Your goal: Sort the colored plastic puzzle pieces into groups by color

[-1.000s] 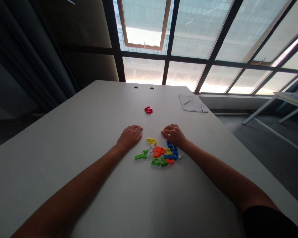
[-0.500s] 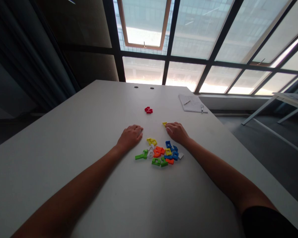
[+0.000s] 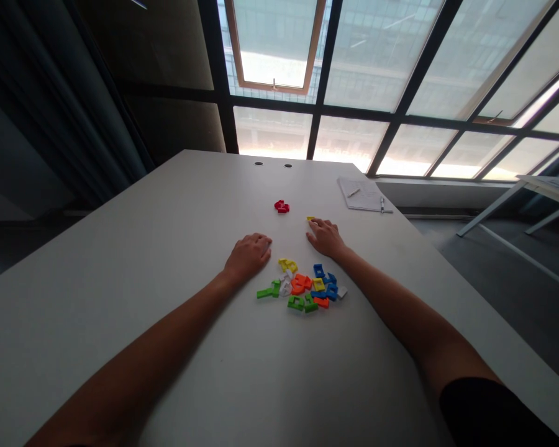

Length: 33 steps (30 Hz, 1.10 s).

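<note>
My left hand (image 3: 250, 253) rests palm down on the white table (image 3: 195, 354), left of a loose pile, with fingers extended and the thumb apart. Farther out and to the right, my right hand (image 3: 325, 237) is open, its fingertips at a small yellow plastic piece (image 3: 310, 218) on the tabletop. Its thumb stands away from the piece. Between my forearms lie yellow pieces (image 3: 287, 265), white pieces (image 3: 286, 285), orange pieces (image 3: 300, 284), blue pieces (image 3: 330, 290) and green pieces (image 3: 296, 302). Beyond the hands sits a small cluster of red pieces (image 3: 282, 206).
Paper sheets (image 3: 366, 194) with pens on them lie near the table's right edge. Two round cable holes (image 3: 288, 166) are at the far end. Another table (image 3: 547, 186) stands off to the right, and a dark curtain (image 3: 74, 112) hangs at left.
My right hand has moved away from the pile toward the far side, and the yellow piece went with it. Its thumb has come apart from the fingers. My left hand stays in place.
</note>
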Available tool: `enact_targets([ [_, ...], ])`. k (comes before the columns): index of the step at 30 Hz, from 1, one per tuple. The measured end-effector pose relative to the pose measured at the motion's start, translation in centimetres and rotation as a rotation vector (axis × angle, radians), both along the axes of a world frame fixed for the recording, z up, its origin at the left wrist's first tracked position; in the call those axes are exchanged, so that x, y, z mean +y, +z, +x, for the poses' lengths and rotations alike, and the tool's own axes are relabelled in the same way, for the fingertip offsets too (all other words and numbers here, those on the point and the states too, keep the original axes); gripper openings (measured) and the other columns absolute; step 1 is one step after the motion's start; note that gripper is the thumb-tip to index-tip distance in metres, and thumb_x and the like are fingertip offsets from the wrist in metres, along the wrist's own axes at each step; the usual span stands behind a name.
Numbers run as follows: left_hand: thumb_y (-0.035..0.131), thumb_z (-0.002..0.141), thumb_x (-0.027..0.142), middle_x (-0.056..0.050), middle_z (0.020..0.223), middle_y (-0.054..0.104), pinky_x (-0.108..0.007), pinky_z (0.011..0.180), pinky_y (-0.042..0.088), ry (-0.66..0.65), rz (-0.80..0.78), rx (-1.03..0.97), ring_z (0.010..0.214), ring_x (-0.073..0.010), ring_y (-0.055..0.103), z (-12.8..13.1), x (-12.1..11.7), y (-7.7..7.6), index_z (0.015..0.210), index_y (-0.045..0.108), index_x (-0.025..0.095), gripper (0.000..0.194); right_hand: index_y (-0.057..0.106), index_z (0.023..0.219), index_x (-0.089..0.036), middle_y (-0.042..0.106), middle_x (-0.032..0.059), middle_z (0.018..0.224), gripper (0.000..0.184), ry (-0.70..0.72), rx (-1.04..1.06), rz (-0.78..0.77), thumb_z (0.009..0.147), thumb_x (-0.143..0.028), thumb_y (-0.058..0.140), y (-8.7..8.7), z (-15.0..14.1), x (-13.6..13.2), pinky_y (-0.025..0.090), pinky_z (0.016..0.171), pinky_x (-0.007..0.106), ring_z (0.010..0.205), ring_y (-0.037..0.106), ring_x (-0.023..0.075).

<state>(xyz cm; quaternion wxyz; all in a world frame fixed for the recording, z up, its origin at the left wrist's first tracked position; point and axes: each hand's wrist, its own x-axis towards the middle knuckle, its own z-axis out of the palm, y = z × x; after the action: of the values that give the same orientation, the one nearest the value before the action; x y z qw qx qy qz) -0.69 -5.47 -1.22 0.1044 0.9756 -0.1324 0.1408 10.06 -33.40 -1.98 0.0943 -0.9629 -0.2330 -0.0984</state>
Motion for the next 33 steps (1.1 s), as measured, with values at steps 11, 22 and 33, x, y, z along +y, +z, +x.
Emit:
enact_targets([
  [11, 0.054, 0.100, 0.030, -0.011, 0.131, 0.071, -0.046, 0.101, 0.053, 0.013, 0.004, -0.003, 0.118, -0.0294, 0.064, 0.0, 0.0, 0.1, 0.125, 0.070, 0.024, 0.031, 0.041, 0.165, -0.017, 0.036, 0.0162, 0.172, 0.070, -0.199, 0.106, -0.047, 0.106, -0.056, 0.036, -0.1, 6.7, 3.9, 0.037, 0.115, 0.060, 0.144, 0.041, 0.0419],
  [22, 0.054, 0.100, 0.032, -0.012, 0.129, 0.071, -0.047, 0.100, 0.053, 0.006, -0.008, 0.006, 0.118, -0.0303, 0.064, 0.1, 0.1, 0.1, 0.125, 0.071, 0.025, 0.031, 0.031, 0.170, -0.021, 0.018, 0.0113, 0.180, 0.075, -0.232, 0.060, 0.005, 0.104, -0.055, 0.041, -0.2, 6.5, 3.8, 0.037, 0.114, 0.060, 0.144, 0.042, 0.0416],
  [33, 0.053, 0.100, 0.032, -0.013, 0.128, 0.071, -0.048, 0.100, 0.053, -0.003, -0.001, -0.007, 0.116, -0.0306, 0.065, 0.1, 0.1, 0.1, 0.124, 0.072, 0.024, 0.031, 0.066, 0.141, -0.019, 0.061, 0.0136, 0.153, 0.044, -0.070, -0.001, 0.025, 0.107, -0.038, 0.047, -0.6, 2.0, 1.9, 0.037, 0.122, 0.043, 0.143, 0.052, 0.0286],
])
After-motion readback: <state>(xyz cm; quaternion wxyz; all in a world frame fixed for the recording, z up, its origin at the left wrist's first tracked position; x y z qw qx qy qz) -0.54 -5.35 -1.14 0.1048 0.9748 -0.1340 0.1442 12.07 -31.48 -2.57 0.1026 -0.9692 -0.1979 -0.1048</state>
